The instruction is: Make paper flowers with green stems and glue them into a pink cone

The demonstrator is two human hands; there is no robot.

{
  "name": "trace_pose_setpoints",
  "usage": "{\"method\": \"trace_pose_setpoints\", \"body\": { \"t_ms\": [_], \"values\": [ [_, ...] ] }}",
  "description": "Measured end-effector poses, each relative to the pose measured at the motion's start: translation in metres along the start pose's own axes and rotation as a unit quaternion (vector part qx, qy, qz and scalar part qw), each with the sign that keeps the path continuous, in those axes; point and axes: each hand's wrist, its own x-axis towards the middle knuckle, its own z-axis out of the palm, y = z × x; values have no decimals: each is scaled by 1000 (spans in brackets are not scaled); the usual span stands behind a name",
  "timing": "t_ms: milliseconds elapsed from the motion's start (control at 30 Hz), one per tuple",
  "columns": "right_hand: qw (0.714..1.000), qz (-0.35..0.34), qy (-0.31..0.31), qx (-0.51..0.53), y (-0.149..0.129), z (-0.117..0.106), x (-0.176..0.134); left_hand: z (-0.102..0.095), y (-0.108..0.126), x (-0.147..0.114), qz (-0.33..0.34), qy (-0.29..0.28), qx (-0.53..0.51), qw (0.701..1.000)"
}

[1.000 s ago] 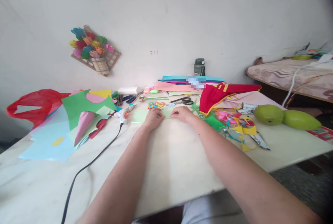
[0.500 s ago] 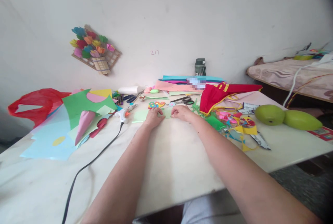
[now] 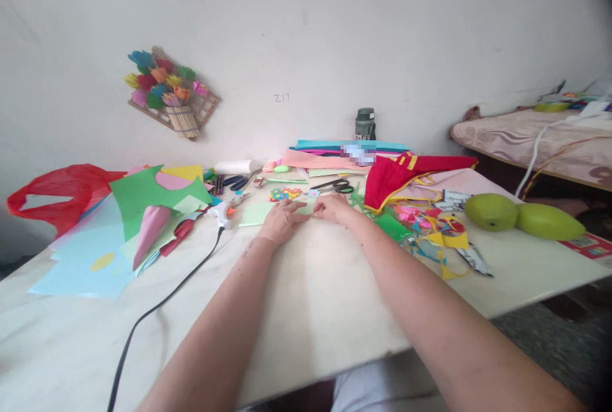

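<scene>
A strip of light green paper [image 3: 253, 214] lies flat on the table. My left hand [image 3: 282, 220] rests on its middle, the fingers stretched toward the right. At the paper's right end my right hand [image 3: 331, 209] is closed, fingertips pinched at the edge; the exact grip is partly hidden. Just beyond the paper sit small colourful paper flowers [image 3: 285, 194] and a pale blue flower piece [image 3: 313, 193]. Dark-handled scissors [image 3: 342, 186] lie behind my right hand.
On the left are a white glue gun [image 3: 222, 214] with a black cord, a pink paper cone [image 3: 150, 233] and a red plastic bag [image 3: 62, 195]. To the right lie red cloth [image 3: 396, 176], paper scraps [image 3: 442, 240] and green pomelo-like fruits [image 3: 492, 212]. A flask [image 3: 365, 124] stands behind.
My left hand has slid a little to the right along the paper and flattened out, showing more of the strip's left end. My right hand stays at the right end.
</scene>
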Motion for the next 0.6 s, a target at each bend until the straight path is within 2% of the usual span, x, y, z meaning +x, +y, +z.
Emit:
{"method": "trace_pose_setpoints", "body": {
  "t_ms": [167, 267, 400, 467, 533, 600],
  "values": [
    [999, 16, 7, -41, 8, 5, 1, -7, 5, -5, 42, -39, 54, 997],
    [998, 29, -20, -44, 11, 9, 3, -9, 11, -7, 53, -45, 70, 995],
    [996, 52, -62, -31, 10, 11, 3, -12, 32, -7, 52, -62, 109, 991],
    [995, 57, -73, -22, 9, 10, 3, -12, 43, -6, 32, -60, 125, 990],
    [997, 48, -64, -13, 8, 9, 2, -11, 51, -5, 5, -54, 132, 990],
    [999, 43, -16, -4, 10, 5, 2, -10, 54, -7, -10, -53, 133, 990]
  ]
}}
